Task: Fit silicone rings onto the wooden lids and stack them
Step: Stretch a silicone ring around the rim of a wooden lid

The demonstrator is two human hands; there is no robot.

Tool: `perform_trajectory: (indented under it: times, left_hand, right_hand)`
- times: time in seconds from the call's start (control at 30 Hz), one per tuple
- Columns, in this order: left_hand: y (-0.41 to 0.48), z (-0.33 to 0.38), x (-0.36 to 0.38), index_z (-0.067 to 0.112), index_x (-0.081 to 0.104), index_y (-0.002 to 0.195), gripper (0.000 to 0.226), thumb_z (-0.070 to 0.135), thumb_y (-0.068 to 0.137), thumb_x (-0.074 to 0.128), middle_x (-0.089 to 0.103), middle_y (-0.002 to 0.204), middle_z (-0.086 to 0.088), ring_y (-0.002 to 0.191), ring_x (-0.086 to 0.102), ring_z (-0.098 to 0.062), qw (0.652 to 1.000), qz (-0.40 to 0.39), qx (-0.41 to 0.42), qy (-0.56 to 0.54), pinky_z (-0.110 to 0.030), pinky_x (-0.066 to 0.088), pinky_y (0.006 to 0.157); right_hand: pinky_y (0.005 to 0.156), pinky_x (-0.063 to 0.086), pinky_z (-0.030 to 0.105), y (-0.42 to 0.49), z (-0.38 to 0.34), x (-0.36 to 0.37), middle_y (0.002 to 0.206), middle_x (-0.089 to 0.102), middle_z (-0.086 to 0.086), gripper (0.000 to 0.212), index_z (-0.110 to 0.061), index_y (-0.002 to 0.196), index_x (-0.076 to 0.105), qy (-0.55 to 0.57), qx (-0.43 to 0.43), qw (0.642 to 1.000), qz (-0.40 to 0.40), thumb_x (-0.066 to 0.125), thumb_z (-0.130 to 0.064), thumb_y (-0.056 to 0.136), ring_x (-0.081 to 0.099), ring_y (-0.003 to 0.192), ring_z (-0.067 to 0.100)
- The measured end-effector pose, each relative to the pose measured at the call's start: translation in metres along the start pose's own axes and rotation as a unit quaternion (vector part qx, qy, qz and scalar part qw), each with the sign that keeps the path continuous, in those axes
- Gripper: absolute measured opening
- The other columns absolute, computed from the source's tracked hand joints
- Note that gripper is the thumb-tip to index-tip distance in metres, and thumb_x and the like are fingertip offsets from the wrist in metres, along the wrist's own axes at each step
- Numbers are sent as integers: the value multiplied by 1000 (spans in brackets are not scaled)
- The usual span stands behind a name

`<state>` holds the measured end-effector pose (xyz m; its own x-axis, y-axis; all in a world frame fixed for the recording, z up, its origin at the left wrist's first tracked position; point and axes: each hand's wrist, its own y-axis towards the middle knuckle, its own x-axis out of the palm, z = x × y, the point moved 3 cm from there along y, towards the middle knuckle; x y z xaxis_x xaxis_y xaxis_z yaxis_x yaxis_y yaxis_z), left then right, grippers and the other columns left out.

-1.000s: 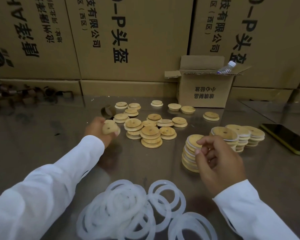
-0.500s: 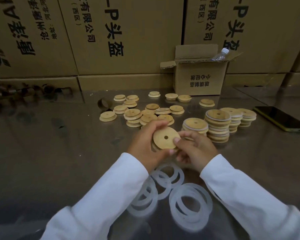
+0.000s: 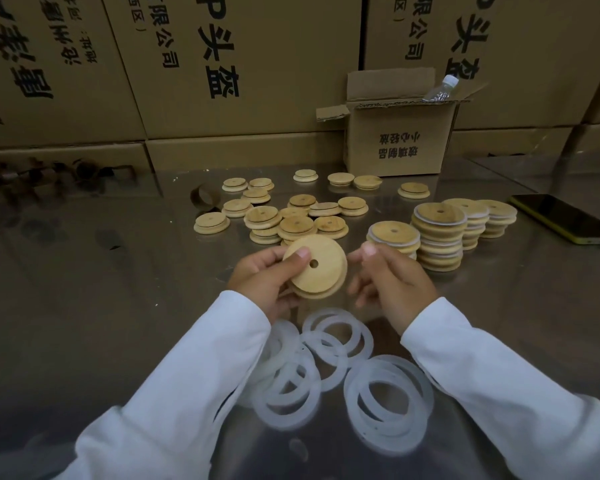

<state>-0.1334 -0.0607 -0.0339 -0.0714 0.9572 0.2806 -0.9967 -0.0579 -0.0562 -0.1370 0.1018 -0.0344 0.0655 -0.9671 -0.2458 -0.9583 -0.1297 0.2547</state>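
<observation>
My left hand (image 3: 264, 275) grips a round wooden lid (image 3: 316, 268) with a small centre hole, thumb on its face, above the table. My right hand (image 3: 388, 282) hovers just right of the lid, fingers loosely curled, thumb and forefinger close together; I see nothing in them. Translucent white silicone rings (image 3: 336, 341) lie in a loose heap below my hands. Bare wooden lids (image 3: 295, 223) are scattered behind. Stacks of ringed lids (image 3: 437, 237) stand to the right.
An open small cardboard box (image 3: 399, 147) with a plastic bottle (image 3: 442, 88) in it stands at the back. Large cartons (image 3: 222, 64) wall the far side. A phone (image 3: 565, 223) lies at the right. A tape core (image 3: 205, 195) sits left of the lids.
My left hand picked a lid from the scattered pile and brought it to the middle. My right hand left the stack, met the lid, and has now drawn slightly off it.
</observation>
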Motion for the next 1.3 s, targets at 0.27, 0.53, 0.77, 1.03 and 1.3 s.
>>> perform_trajectory:
  times: [0.27, 0.53, 0.77, 1.03, 1.3]
  left_hand:
    - [-3, -1, 1, 7, 67, 91, 33, 18, 61, 64, 72, 80, -7, 80, 67, -20, 996, -15, -4, -83, -34, 59, 63]
    - [-5, 0, 2, 6, 62, 100, 29, 12, 71, 60, 65, 99, -13, 92, 63, -29, 992, -12, -11, -126, -45, 57, 65]
    - [-10, -2, 6, 3, 61, 110, 26, 10, 85, 56, 63, 99, -17, 90, 62, -33, 990, 15, -64, -124, -43, 58, 57]
    - [-15, -5, 20, 1, 59, 108, 33, 25, 84, 56, 64, 98, -20, 80, 66, -33, 994, -50, -87, -40, -42, 58, 57]
    - [-14, -9, 20, 5, 59, 114, 26, 11, 92, 46, 60, 116, -25, 104, 60, -41, 996, -77, -48, 6, -46, 56, 72]
  right_hand:
    - [55, 37, 17, -3, 10, 1, 71, 59, -9, 21, -24, 70, 61, -332, 10, 939, -85, 66, -42, 78, 52, 68, 5]
    - [69, 49, 24, -4, -5, -6, 68, 62, -6, 19, -27, 62, 60, -162, -18, 985, -60, 74, -20, 74, 58, 68, 10]
    - [50, 45, 15, -2, -24, -20, 53, 60, -4, 7, -13, 66, 63, 83, -33, 993, -82, 70, -15, 66, 50, 45, 6]
    - [48, 46, 11, -1, -10, -9, 50, 63, -5, 12, -15, 65, 65, 114, 68, 990, 36, 70, -11, 76, 51, 41, 3]
    - [45, 44, 9, -4, -10, -7, 47, 62, -9, 11, -21, 67, 66, 68, 84, 991, 74, 71, -17, 77, 50, 38, -1]
